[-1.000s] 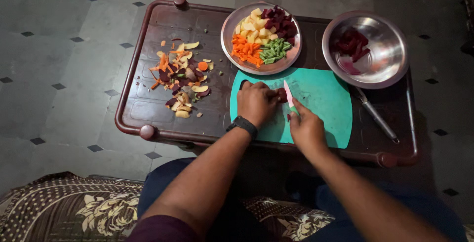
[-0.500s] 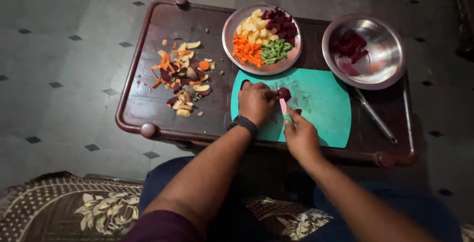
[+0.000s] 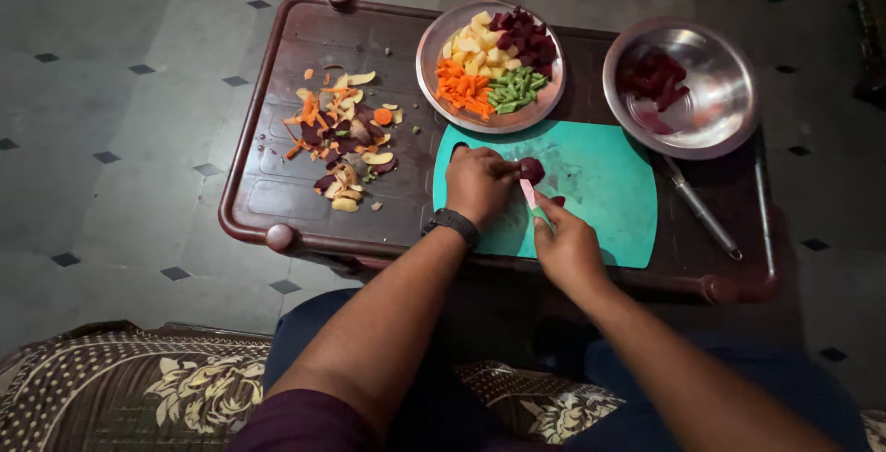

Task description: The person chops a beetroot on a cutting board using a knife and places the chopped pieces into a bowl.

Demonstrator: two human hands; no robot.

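Observation:
On the teal cutting board (image 3: 604, 184) my left hand (image 3: 478, 184) pins a dark red beetroot piece (image 3: 531, 170) with its fingertips. My right hand (image 3: 565, 244) grips a small knife (image 3: 530, 196) with a pink blade, its edge down against the beetroot. A cut beetroot bit (image 3: 556, 201) lies just right of the blade. A black watch sits on my left wrist.
A steel plate (image 3: 441, 29) holds piles of cut carrot, potato, beans and beetroot. A steel bowl (image 3: 715, 92) at right holds beetroot chunks. Vegetable peelings (image 3: 341, 143) lie on the brown table (image 3: 277, 184). A peeler (image 3: 701, 214) lies right of the board.
The knife came down from a raised tilt to the board beside the beetroot, and a cut piece now lies right of the blade. My left hand stayed on the beetroot.

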